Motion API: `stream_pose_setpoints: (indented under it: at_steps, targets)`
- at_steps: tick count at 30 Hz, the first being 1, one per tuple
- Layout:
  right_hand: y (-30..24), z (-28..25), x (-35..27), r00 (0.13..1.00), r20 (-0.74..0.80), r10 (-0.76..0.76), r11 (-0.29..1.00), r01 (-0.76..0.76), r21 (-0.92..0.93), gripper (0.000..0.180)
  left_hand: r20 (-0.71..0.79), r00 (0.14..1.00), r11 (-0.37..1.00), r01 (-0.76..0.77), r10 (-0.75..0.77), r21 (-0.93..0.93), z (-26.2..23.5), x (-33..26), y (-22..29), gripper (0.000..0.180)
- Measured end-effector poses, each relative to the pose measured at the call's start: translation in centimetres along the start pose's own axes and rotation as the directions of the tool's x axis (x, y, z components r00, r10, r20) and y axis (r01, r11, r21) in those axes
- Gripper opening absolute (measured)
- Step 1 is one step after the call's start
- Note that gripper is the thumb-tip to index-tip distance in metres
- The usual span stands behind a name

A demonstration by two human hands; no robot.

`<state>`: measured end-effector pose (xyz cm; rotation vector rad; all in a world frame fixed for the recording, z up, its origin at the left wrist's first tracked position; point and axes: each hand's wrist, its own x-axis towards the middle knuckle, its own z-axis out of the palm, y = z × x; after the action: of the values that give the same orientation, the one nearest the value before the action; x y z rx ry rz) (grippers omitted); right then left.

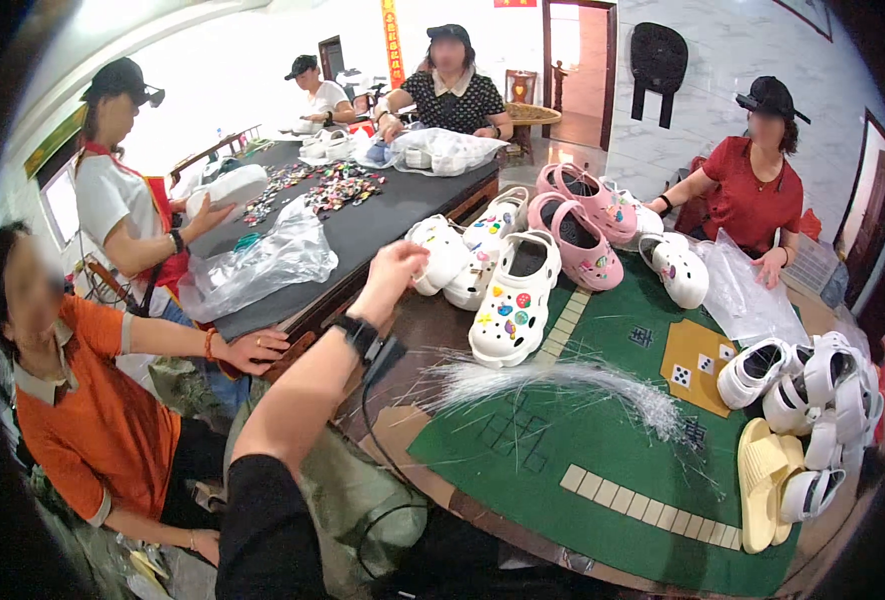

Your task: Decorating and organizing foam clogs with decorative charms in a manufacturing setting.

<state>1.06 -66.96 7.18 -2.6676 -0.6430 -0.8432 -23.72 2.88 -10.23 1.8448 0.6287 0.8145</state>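
A round table [603, 470] with a green mat is seen near right; a long dark table [383, 215] is set far left. The right wall [723, 90] is clad in pale marble tile. An open doorway [578, 60] is seen far off, daylight flooding the left.

Two pink clogs [578, 225] lie near the green table's [603, 450] far edge. White clogs [813, 385] and yellow slides [763, 480] crowd its right edge. Clear plastic strands [563, 380] spread across its middle. Colourful charms [323, 185] scatter on the black table [383, 215].
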Motion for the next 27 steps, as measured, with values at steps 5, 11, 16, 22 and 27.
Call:
stream_pose_setpoints:
  at_steps: [5,11,16,22,27]
  targets:
    - [-1.4,5.6,-14.0,0.985,0.154,0.082,0.996,-0.077,-0.034,0.011,-0.128,0.978,0.916,-0.104,0.166,0.387,1.5,11.2,-4.5,0.035]
    - [-10.1,9.1,-23.5,0.966,0.224,-0.13,0.991,0.134,-0.005,0.018,-0.082,0.995,0.851,-0.004,0.055,0.524,2.5,15.0,-9.2,0.056]
    - [-12.9,12.9,-26.4,0.953,0.299,-0.059,0.983,0.004,0.183,0.017,0.303,0.859,0.665,-0.512,0.413,0.544,3.9,10.0,-2.1,0.052]
    - [-15.8,15.6,-26.4,0.963,0.233,-0.132,0.937,0.045,0.346,0.013,0.79,0.563,0.404,-0.799,0.243,0.446,8.3,5.6,2.1,0.071]
    - [-17.1,13.6,-27.2,0.967,0.157,-0.201,0.887,0.112,0.449,0.01,0.695,0.719,0.564,-0.582,0.02,0.586,10.6,6.0,2.6,0.036]
